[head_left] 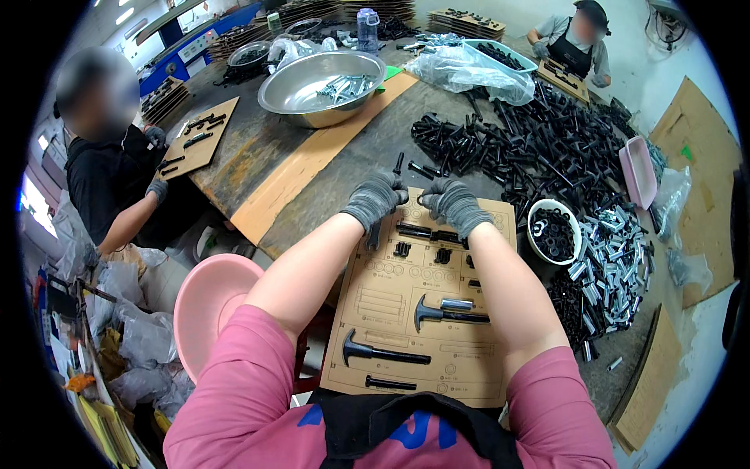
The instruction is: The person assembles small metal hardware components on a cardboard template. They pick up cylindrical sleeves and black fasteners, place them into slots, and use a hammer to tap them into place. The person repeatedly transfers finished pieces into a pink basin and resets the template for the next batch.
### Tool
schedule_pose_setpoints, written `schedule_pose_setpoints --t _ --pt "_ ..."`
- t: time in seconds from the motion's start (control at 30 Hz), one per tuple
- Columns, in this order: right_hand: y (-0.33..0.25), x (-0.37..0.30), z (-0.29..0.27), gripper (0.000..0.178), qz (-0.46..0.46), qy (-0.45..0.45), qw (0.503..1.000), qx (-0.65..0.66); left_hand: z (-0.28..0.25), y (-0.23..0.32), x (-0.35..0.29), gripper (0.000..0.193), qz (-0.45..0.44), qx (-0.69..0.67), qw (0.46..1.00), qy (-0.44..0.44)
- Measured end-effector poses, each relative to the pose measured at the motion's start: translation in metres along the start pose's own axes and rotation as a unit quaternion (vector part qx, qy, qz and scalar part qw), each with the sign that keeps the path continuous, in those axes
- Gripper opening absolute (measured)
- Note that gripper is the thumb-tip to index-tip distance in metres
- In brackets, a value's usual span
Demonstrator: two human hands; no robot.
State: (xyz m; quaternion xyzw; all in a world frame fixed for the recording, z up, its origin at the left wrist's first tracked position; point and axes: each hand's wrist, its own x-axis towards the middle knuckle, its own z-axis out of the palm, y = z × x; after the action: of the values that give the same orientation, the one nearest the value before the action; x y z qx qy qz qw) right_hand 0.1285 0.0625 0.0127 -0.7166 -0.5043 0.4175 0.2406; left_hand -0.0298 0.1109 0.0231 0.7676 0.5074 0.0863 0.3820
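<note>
Both my hands wear grey gloves and work at the far edge of a brown board [379,324] with printed outlines. My left hand [373,200] is curled closed at its far left corner; a dark flat piece [374,235] shows below it. My right hand [457,206] is also closed, with a small dark ring-like edge at its fingertips; what each holds is mostly hidden. On the board lie two black pieces with curved crossheads [387,353], a silver sleeve [457,304], a black bolt [391,383], a black rod [418,230] and small ribbed black pieces [402,248].
Heaped black metal parts [531,148], silver sleeves [605,273] and a white bucket of black rings [553,233] cover the right side. A steel bowl [285,98] stands at far left, a pink basin [195,313] nearer. Two people [117,172] [580,55] handle boards across the table.
</note>
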Motion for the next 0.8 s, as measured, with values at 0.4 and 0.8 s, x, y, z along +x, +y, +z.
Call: schedule_pose_setpoints --t 0.4,0.8 --pt "0.006 0.03 0.009 0.023 -0.117 0.035 0.917 -0.38 0.006 0.017 0.016 0.026 -0.032 0.224 0.974 0.034" --pt "-0.015 -0.002 0.003 0.027 -0.144 -0.045 0.885 -0.44 0.007 -0.007 0.005 0.02 0.176 0.295 0.938 0.056"
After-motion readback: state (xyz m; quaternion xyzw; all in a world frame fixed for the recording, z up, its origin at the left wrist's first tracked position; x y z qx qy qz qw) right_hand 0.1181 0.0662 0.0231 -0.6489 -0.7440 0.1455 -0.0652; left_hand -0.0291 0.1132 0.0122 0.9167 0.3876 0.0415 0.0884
